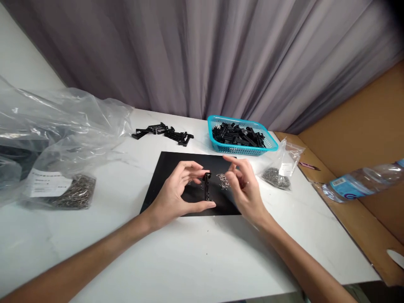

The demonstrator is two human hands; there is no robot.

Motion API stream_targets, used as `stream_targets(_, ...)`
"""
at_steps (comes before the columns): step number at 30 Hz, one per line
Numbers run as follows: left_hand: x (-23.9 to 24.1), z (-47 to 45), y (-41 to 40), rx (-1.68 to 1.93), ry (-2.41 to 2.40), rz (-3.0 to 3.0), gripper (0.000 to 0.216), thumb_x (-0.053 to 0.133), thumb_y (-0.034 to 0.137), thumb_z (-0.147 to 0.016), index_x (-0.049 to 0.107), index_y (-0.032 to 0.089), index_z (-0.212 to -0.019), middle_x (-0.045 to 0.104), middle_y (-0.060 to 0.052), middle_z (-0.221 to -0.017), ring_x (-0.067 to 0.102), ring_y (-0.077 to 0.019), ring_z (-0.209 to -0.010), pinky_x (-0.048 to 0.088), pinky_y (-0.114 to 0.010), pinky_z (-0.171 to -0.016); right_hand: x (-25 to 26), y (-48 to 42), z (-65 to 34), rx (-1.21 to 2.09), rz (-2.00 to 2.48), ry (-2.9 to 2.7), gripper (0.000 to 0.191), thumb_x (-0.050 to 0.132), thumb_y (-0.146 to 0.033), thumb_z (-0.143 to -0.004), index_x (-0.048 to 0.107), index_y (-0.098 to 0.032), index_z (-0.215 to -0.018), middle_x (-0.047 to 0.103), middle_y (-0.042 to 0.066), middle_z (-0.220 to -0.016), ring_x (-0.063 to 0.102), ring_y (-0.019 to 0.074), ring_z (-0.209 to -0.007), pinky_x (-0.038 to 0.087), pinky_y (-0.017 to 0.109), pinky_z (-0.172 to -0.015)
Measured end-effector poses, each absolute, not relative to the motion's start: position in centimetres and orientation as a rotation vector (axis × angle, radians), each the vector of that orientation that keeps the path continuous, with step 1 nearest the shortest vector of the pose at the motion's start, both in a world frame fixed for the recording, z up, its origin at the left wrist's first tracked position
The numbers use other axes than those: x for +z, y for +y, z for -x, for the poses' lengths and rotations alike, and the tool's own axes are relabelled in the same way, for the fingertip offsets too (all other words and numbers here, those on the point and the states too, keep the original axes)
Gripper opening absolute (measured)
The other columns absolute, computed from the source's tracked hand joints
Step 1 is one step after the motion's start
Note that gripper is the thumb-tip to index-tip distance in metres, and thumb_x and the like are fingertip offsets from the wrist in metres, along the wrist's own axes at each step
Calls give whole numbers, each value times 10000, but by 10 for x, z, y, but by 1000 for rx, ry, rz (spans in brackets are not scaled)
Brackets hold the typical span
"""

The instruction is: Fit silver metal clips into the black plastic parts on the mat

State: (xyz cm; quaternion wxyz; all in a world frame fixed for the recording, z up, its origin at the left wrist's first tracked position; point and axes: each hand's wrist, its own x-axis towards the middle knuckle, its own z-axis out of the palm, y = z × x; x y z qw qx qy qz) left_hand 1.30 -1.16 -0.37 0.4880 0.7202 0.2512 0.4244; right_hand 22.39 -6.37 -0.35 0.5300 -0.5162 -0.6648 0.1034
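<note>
My left hand (178, 191) grips a slim black plastic part (206, 187) endwise between thumb and fingers, holding it upright over a black mat (170, 168). My right hand (244, 185) hovers just right of the part, fingers curled and slightly blurred, thumb and fingers apart; whether it pinches a tiny piece is not visible. A small pile of little metal pieces (223, 180) lies on the mat between the hands.
A teal basket (241, 148) holds several black parts at the back. More black parts (164, 132) lie loose behind the mat. Small bags of metal pieces sit at right (277, 176) and left (75, 193). Large plastic bags (47, 126) fill the left; a water bottle (362, 181) lies right.
</note>
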Motion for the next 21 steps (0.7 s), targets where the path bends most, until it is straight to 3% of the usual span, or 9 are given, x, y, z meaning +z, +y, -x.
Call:
stream_targets(4,-2,-12,-10,986,615,-1753,720,968,278,-638,515,251,-1197,712,-108,-1204,669,-291,-1228,595,-433,-974,-2,-58,-239,329,1278,-1525,401,354,-402,-1113,701,-205,-1069,573,61,-1024,557,157,-791,534,329,-738)
stream_targets(6,-2,-12,-9,972,611,-1753,714,966,269,-638,523,246,-1196,727,-111,-1195,681,-290,-1206,596,-444,-984,-2,-57,-245,322,1294,-1547,481,333,-449,-1113,703,-202,-929,607,59,-955,575,175,-829,530,344,-791)
stream_targets(8,-2,-12,-9,957,607,-1731,725,968,254,-631,528,242,-1207,731,-112,-1195,700,-280,-1170,598,-458,-1007,-1,-57,-248,385,1334,-1543,579,310,-514,-1107,693,-199,-807,597,38,-788,572,170,-748,519,320,-727)
stream_targets(10,-1,-12,-9,925,608,-1691,750,969,236,-623,524,243,-1227,731,-109,-1193,725,-265,-1114,607,-472,-1016,2,-58,-247,574,1333,-1489,639,313,-584,-1087,667,-194,-725,544,8,-634,521,139,-577,470,278,-563)
stream_targets(13,0,-12,-10,876,608,-1645,774,968,222,-623,513,249,-1249,729,-106,-1189,748,-262,-1069,625,-486,-1005,6,-59,-243,859,1202,-1414,543,496,-624,-1019,677,-186,-754,595,0,-614,545,123,-511,461,252,-476)
stream_targets(16,0,-11,-11,845,599,-1621,781,970,227,-628,507,257,-1256,731,-107,-1194,749,-283,-1094,637,-496,-993,6,-59,-240,921,1098,-1402,350,705,-529,-934,721,-188,-856,694,14,-738,636,139,-616,559,276,-592)
stream_targets(21,-1,-9,-11,833,595,-1630,780,967,220,-638,506,266,-1265,725,-112,-1211,750,-290,-1109,642,-495,-994,3,-58,-239,881,1085,-1369,259,746,-442,-923,742,-186,-888,717,24,-792,653,137,-654,580,287,-640)
